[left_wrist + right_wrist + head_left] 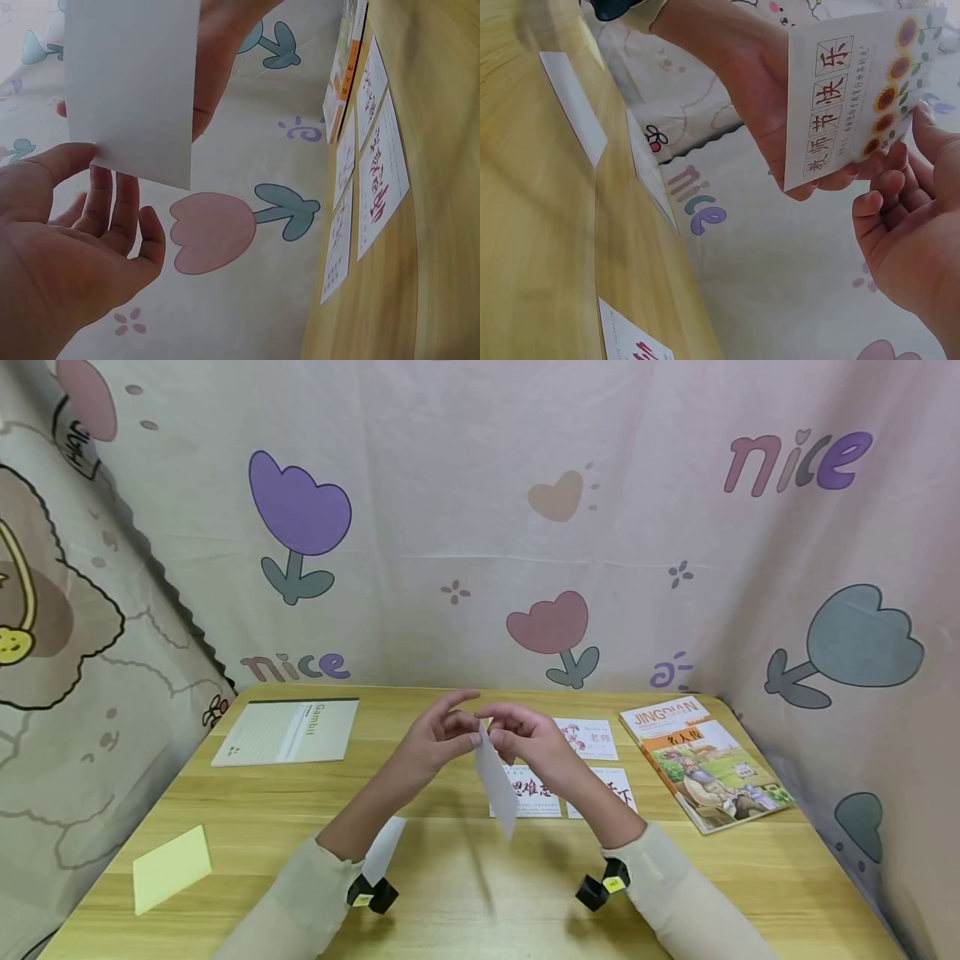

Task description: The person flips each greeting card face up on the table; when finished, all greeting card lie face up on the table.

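Above the middle of the table, my left hand (438, 739) and right hand (536, 743) pinch a white greeting card (495, 785) by its upper end. The card hangs nearly edge-on in the head view. Its printed face, with red characters and a row of sunflowers, shows on the card (847, 105) in the right wrist view. The blank back faces the left wrist camera. My left thumb (71, 159) presses at one corner, and my right thumb (934, 133) lies at the sunflower edge. Behind the hands, several printed cards (536, 802) lie flat, partly hidden by the right arm.
A white card (385, 850) lies beside the left wrist, partly covered by it. Pale yellow paper (172, 870) rests at the front left. A notebook (258, 735) lies at the back left, and an illustrated book (705, 768) at the right. Patterned cloth hangs behind the table.
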Demonstrator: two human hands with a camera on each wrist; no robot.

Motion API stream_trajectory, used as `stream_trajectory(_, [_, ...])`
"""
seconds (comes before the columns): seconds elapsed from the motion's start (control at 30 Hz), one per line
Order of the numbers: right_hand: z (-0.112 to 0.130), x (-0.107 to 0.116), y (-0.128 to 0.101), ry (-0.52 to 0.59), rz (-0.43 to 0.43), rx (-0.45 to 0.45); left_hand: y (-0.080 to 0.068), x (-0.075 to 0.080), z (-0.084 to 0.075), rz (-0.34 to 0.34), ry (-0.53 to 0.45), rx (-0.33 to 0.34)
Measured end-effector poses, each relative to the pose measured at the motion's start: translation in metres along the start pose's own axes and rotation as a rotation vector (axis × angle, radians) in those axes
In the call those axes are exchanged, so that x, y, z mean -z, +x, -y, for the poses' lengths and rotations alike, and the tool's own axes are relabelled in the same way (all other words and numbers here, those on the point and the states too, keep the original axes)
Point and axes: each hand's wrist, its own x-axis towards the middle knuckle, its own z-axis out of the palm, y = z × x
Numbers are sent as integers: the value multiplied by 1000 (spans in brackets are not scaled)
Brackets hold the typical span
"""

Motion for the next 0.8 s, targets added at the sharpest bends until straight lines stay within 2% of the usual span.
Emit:
stream_trajectory(0.17, [-2, 1, 0, 42, -12, -7, -1, -3, 0, 49, -1, 11])
stream_trajectory(0.37, [-6, 1, 1, 87, -9, 94, -2, -7, 0, 113, 15, -3])
stream_trajectory(0.57, [-6, 3, 1, 82, -53, 141, -2, -4, 1, 66, 151, -5])
stream_trajectory(0.8, [-2, 14, 3, 14, -196, 86, -8, 12, -10, -29, 220, 35])
